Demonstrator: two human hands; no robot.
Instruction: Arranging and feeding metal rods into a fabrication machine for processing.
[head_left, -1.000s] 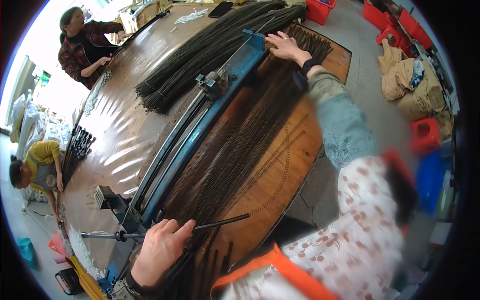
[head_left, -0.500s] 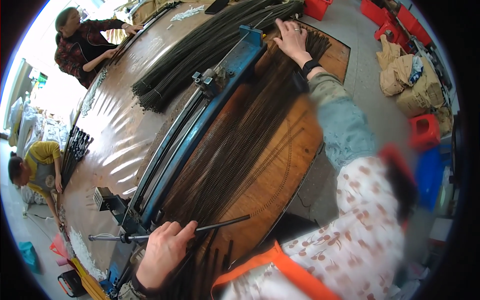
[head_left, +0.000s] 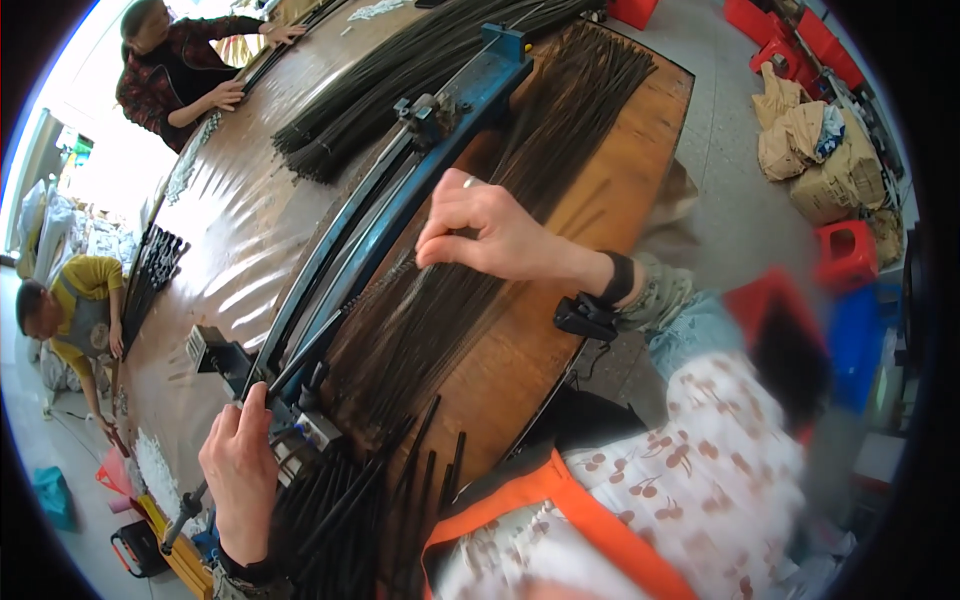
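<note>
- Now turned from crosswise to lengthwise: black rod, lying along the blue frame, grasped by left hand.
- Drawn back from the far end of the springs to mid-frame: right hand, thumb and fingers pinched together, apparently on a thin spring — contact blurred.
- Seen well apart, both hands; judged probable, rod and spring being brought into line.
- Noted beyond the springs: wooden board, with exposed strip leaving room rightward, up to its edge.
- Found tighter below left hand — crowded by loose black tubes.
</note>
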